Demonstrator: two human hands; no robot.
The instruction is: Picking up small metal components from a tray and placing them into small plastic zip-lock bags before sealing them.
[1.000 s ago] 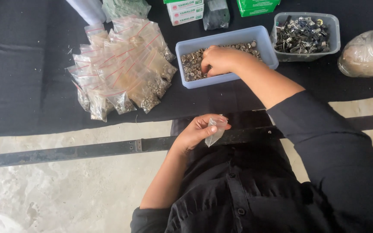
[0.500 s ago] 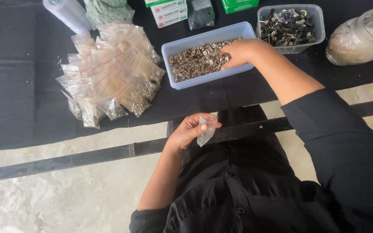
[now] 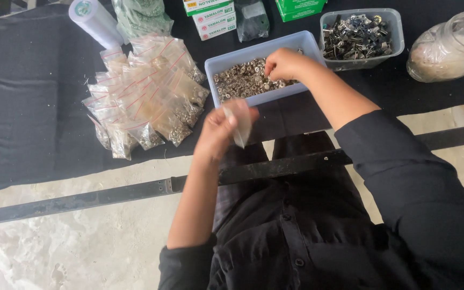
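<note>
Filled bags (image 3: 145,91) lie left of the fastener tray (image 3: 226,67).

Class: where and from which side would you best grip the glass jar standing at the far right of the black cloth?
Probably the narrow neck of the glass jar, reached from above: the jar leans, its mouth stands free, and its rounded belly looks too wide for one hand.

the small clear bag (image 3: 241,124) is motion-blurred; the glass jar (image 3: 449,47) is cut off at right.
</note>
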